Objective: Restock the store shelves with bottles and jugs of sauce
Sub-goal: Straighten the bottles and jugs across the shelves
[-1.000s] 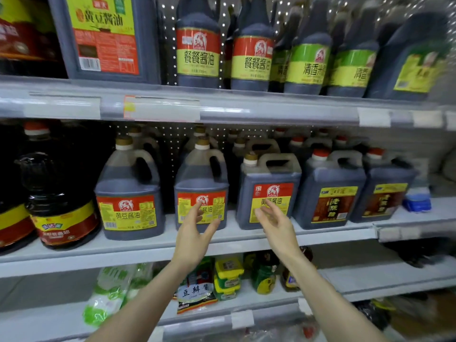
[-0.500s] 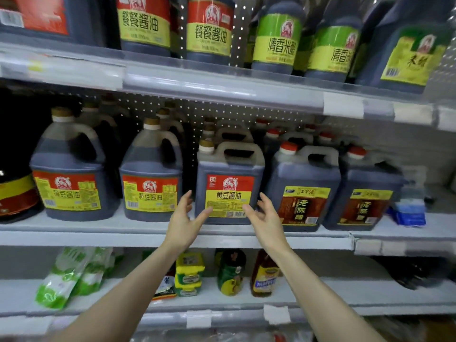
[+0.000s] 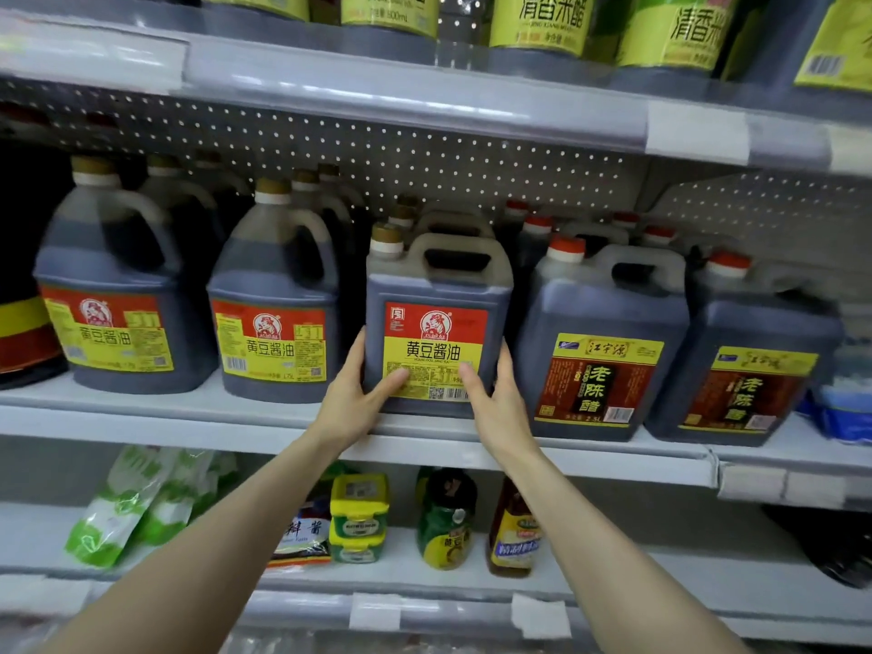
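- Jug (image 3: 436, 323) stood at the front edge of the middle shelf (image 3: 188, 417), upright, between the round jugs and the vinegar jugs.
- Jug body was boxy and made of cloudy plastic, with dark liquid up to the shoulder. It had a moulded loop handle on top, a tan cap at the left corner and a glossy red-and-yellow label.
- Left hand (image 3: 351, 398) gripped the jug's lower left corner, thumb across the foot of the label and fingers up the side.
- Right hand (image 3: 495, 398) gripped the lower right corner, thumb near the barcode. Its fingers lay in the narrow gap beside the nearest vinegar jug.
- Both forearms were bare, rose from below and crossed in front of the lower shelf (image 3: 660, 587).
- To the left stood two round jugs (image 3: 118, 295), sloped at the shoulder, with side handles, tan caps and like labels. More stood in rows behind.
- To the right stood two vinegar jugs (image 3: 604, 351), squared, with red caps and brown-and-yellow labels. More red caps showed behind.
- Pegboard (image 3: 377, 153) backed the shelf, pale and evenly holed.
- Top shelf (image 3: 424, 101) carried bottles (image 3: 542, 21) with green-yellow labels; only their lower parts showed.
- Lower shelf held soft green-and-white packets (image 3: 122, 507), stacked yellow tubs (image 3: 359, 516), a green bottle (image 3: 446, 521) and an amber bottle (image 3: 512, 531).
- The left forearm hid part of a flat packet there.
- Blue pack (image 3: 844, 408) lay at the far right of the middle shelf, blurred.
- Paper tags (image 3: 696, 132) were fixed to the shelf rails.
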Motion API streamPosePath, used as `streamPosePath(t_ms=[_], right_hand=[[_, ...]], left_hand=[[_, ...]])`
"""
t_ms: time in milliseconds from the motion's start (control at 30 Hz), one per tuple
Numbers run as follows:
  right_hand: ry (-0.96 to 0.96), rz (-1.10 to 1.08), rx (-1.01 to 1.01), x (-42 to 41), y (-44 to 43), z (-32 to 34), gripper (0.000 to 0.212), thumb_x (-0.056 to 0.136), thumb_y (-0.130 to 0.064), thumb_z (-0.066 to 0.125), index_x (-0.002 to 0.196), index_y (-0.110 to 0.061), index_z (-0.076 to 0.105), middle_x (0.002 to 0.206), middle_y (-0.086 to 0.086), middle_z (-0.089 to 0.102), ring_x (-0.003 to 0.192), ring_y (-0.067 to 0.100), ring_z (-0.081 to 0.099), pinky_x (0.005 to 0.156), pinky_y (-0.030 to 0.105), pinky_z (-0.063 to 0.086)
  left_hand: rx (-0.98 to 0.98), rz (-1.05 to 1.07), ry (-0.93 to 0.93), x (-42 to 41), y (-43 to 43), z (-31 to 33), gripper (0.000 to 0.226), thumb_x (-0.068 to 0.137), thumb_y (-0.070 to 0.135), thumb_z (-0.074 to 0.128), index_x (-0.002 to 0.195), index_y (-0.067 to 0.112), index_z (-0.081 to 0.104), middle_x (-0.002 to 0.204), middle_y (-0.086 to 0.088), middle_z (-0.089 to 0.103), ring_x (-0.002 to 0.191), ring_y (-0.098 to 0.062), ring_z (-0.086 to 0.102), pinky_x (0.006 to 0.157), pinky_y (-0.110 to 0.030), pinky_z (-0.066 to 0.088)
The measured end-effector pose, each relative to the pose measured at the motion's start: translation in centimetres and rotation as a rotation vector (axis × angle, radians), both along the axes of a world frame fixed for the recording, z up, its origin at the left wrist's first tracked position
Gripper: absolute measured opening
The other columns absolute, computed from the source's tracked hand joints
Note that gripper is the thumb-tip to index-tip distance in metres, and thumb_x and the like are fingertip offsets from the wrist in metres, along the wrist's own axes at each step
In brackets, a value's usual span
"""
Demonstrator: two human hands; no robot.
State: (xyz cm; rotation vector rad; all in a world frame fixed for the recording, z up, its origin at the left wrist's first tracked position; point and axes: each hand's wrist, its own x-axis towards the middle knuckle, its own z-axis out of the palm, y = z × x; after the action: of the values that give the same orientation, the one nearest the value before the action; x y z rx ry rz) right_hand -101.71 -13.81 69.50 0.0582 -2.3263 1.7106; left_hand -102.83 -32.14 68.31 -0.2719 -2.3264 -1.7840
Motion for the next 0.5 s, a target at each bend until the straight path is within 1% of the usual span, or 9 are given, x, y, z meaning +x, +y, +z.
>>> streamPosePath(t_ms=[100, 200, 333, 500], right_hand=[[0.018, -0.027, -0.014, -0.6, -0.1, -0.5, 0.064, 0.097, -0.042, 0.049, 0.153, -0.032, 0.017, 0.145, -0.006, 0.047, 0.130, 0.016, 0.045, 0.104, 0.028, 0.034], [0.041, -0.033, -0.021, -0.9, -0.3, -0.9, 0.063, 0.097, -0.042, 0.049, 0.152, -0.031, 0.019, 0.143, -0.006, 0.048, 0.129, 0.016, 0.046, 0.108, 0.033, 0.036], [0.054, -0.040, -0.019, -1.2, -0.4, -1.0, 0.062, 0.098, -0.041, 0.047, 0.152, -0.029, 0.020, 0.142, -0.004, 0.049, 0.128, 0.016, 0.047, 0.103, 0.029, 0.036], [0.075, -0.040, -0.026, -1.2, -0.4, -1.3, 0.062, 0.098, -0.040, 0.047, 0.152, -0.029, 0.018, 0.143, -0.005, 0.048, 0.129, 0.015, 0.047, 0.100, 0.026, 0.036]], left_hand=[[-0.014, -0.025, 0.019, -0.5, -0.1, -0.3, 0.075, 0.080, 0.054, 0.063, 0.145, 0.033, 0.031, 0.132, 0.016, 0.056, 0.122, -0.005, 0.053, 0.107, -0.041, 0.042], [-0.033, -0.038, 0.046, -1.0, -0.2, -0.5, 0.075, 0.080, 0.050, 0.062, 0.145, 0.031, 0.031, 0.131, 0.014, 0.057, 0.120, -0.007, 0.054, 0.106, -0.040, 0.043], [-0.042, -0.039, 0.067, -1.7, -0.3, -0.7, 0.070, 0.086, 0.040, 0.062, 0.146, 0.027, 0.029, 0.132, 0.010, 0.057, 0.119, -0.009, 0.055, 0.106, -0.037, 0.043], [-0.050, -0.031, 0.117, -1.9, -0.4, -1.1, 0.067, 0.090, 0.034, 0.062, 0.147, 0.025, 0.028, 0.131, 0.011, 0.056, 0.118, -0.006, 0.055, 0.101, -0.027, 0.043]])
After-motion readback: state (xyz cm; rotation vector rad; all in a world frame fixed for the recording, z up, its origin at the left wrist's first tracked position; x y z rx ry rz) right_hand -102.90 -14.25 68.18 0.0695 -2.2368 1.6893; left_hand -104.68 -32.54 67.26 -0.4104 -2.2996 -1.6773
